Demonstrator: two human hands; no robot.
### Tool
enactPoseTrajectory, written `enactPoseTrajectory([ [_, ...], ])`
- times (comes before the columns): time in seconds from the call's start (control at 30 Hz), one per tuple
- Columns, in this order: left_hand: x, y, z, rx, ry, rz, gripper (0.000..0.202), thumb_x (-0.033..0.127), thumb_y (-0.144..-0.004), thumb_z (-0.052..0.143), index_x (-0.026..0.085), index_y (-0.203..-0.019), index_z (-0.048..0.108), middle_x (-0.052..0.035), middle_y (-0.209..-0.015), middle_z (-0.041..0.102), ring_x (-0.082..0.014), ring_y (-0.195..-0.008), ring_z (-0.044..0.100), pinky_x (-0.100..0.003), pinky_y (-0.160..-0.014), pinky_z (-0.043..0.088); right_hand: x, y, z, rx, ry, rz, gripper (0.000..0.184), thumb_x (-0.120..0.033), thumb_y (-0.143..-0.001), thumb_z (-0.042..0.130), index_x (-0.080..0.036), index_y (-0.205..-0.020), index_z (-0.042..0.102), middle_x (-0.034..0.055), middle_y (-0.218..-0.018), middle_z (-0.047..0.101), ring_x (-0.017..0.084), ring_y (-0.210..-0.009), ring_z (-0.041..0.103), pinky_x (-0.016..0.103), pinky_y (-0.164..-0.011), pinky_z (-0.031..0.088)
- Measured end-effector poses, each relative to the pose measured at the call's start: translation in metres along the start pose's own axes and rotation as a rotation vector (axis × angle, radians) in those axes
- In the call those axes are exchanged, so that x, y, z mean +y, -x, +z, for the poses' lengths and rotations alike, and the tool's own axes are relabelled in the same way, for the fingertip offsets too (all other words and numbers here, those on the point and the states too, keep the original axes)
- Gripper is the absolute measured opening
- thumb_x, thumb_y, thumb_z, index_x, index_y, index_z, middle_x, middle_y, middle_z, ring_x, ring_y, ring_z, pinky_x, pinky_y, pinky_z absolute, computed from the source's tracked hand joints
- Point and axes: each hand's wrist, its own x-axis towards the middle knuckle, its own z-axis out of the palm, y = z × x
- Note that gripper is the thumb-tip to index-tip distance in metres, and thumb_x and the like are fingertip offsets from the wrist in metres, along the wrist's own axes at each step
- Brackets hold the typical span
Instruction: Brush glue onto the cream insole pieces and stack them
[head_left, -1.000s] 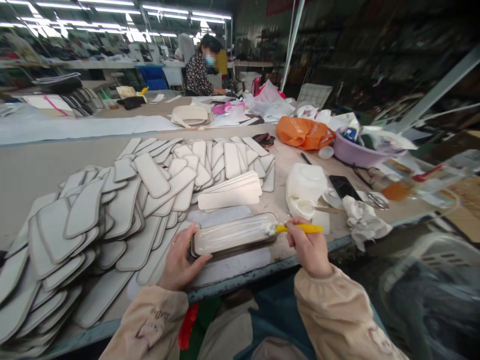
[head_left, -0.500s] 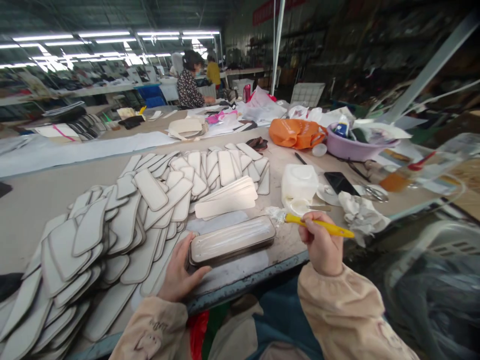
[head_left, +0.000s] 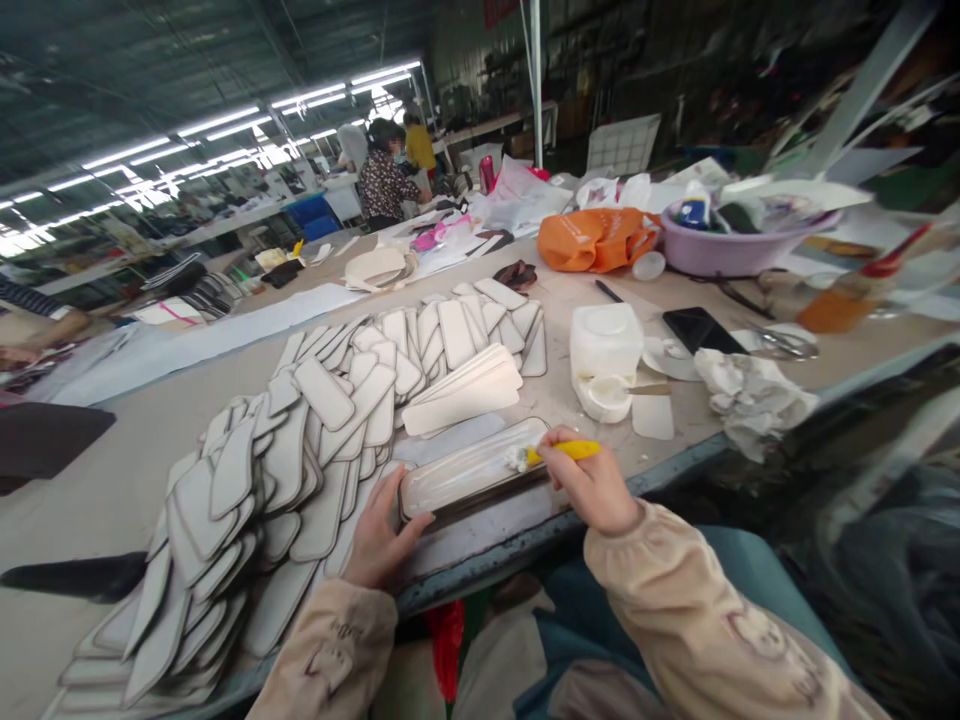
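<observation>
As the left grip (head_left: 381,535), spread apart, braces the pale round-cornered panel stack (head_left: 469,468), lower centre, drag from the yellow-handled brush (head_left: 568,451) clamped in the right grip (head_left: 592,482) could skew it.

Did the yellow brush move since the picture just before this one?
Yes. The yellow brush has moved left, judged against the white jug; its bristles are now over the pale panel.

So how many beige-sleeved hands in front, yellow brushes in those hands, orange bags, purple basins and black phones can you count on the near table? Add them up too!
Hands: 2, left hand and right hand
Yellow-handled brush: 1
Orange bag: 1
Purple basin: 1
Black phone: 1
Total: 6
</observation>
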Motion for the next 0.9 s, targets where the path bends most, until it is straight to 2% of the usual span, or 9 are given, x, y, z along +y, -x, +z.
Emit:
enactPoseTrajectory([
  [0.13, 0.001, -0.002, -0.003, -0.013, -0.021, -0.008, 0.075, 0.048, -0.074, 0.067, 0.02, -0.138, 0.039, -0.0117, -0.132, 0.052, -0.0285, -0.124, 0.048, -0.046, -0.105, 0.039, 0.0, -0.003, -0.024, 0.108, 0.067, 0.017, 0.019, -0.034, -0.088, 0.049, -0.021, -0.077, 0.057, -0.006, -0.048, 0.05, 0.012, -0.05, 0.048, 0.026, -0.055, 0.037],
  [0.27, 0.001, -0.003, -0.016, -0.059, -0.079, 0.031, 0.079, 0.05, -0.072, 0.067, 0.018, -0.138, 0.039, -0.0128, -0.133, 0.053, -0.0291, -0.124, 0.049, -0.046, -0.105, 0.04, -0.002, -0.003, -0.025, 0.187, -0.112, 0.002, 0.017, -0.034, -0.087, 0.051, -0.021, -0.077, 0.056, -0.0054, -0.049, 0.048, 0.012, -0.049, 0.045, 0.025, -0.051, 0.035],
  [0.33, 0.001, -0.008, -0.028, -0.087, -0.101, 0.068, 0.068, 0.049, -0.077, 0.063, 0.018, -0.135, 0.045, -0.0127, -0.133, 0.054, -0.0272, -0.123, 0.051, -0.043, -0.104, 0.042, -0.003, -0.004, -0.023, 0.245, -0.247, 0.002, 0.017, -0.035, -0.086, 0.052, -0.021, -0.078, 0.055, -0.0051, -0.049, 0.047, 0.012, -0.047, 0.043, 0.025, -0.047, 0.032],
  [0.43, 0.004, -0.032, -0.046, -0.03, -0.128, 0.059, 0.044, 0.047, -0.084, 0.054, 0.019, -0.117, 0.06, -0.0096, -0.118, 0.065, -0.0232, -0.11, 0.06, -0.038, -0.097, 0.046, -0.004, -0.007, -0.023, 0.337, -0.429, -0.017, 0.015, -0.035, -0.085, 0.055, -0.021, -0.081, 0.056, -0.0039, -0.051, 0.049, 0.012, -0.046, 0.041, 0.026, -0.043, 0.028],
  [0.5, 0.005, -0.059, -0.05, 0.014, -0.172, 0.024, 0.038, 0.048, -0.084, 0.054, 0.02, -0.107, 0.065, -0.0073, -0.105, 0.069, -0.0214, -0.097, 0.064, -0.034, -0.089, 0.049, -0.003, -0.009, -0.024, 0.384, -0.505, -0.028, 0.013, -0.034, -0.084, 0.056, -0.021, -0.082, 0.056, -0.0028, -0.052, 0.05, 0.012, -0.046, 0.041, 0.027, -0.042, 0.028],
  [0.57, 0.004, -0.088, -0.047, 0.003, -0.246, 0.002, 0.039, 0.049, -0.081, 0.056, 0.02, -0.106, 0.066, -0.0073, -0.104, 0.068, -0.0205, -0.089, 0.065, -0.032, -0.081, 0.05, -0.002, -0.011, -0.025, 0.407, -0.541, -0.033, 0.012, -0.034, -0.083, 0.057, -0.022, -0.082, 0.057, -0.0021, -0.052, 0.05, 0.013, -0.046, 0.042, 0.027, -0.042, 0.028],
  [0.7, -0.001, -0.135, -0.025, -0.088, -0.44, -0.081, 0.04, 0.048, -0.078, 0.059, 0.02, -0.106, 0.067, -0.0097, -0.104, 0.067, -0.0221, -0.085, 0.064, -0.031, -0.074, 0.047, -0.001, -0.012, -0.028, 0.417, -0.529, -0.059, 0.013, -0.035, -0.084, 0.058, -0.022, -0.084, 0.057, -0.0023, -0.052, 0.05, 0.013, -0.047, 0.044, 0.027, -0.043, 0.031],
  [0.8, -0.003, -0.149, -0.012, -0.14, -0.525, -0.137, 0.031, 0.045, -0.079, 0.056, 0.021, -0.093, 0.071, -0.0106, -0.093, 0.07, -0.0251, -0.081, 0.064, -0.032, -0.068, 0.045, -0.001, -0.012, -0.032, 0.44, -0.507, -0.076, 0.013, -0.034, -0.086, 0.056, -0.021, -0.082, 0.056, -0.0032, -0.052, 0.05, 0.011, -0.047, 0.043, 0.025, -0.043, 0.032],
  [0.9, 0.001, -0.15, -0.011, -0.149, -0.532, -0.152, 0.029, 0.044, -0.081, 0.053, 0.021, -0.081, 0.071, -0.0102, -0.082, 0.071, -0.0257, -0.074, 0.063, -0.032, -0.063, 0.042, 0.001, -0.012, -0.037, 0.454, -0.49, -0.083, 0.013, -0.033, -0.087, 0.055, -0.021, -0.083, 0.055, -0.0038, -0.052, 0.051, 0.011, -0.048, 0.044, 0.023, -0.043, 0.033],
])
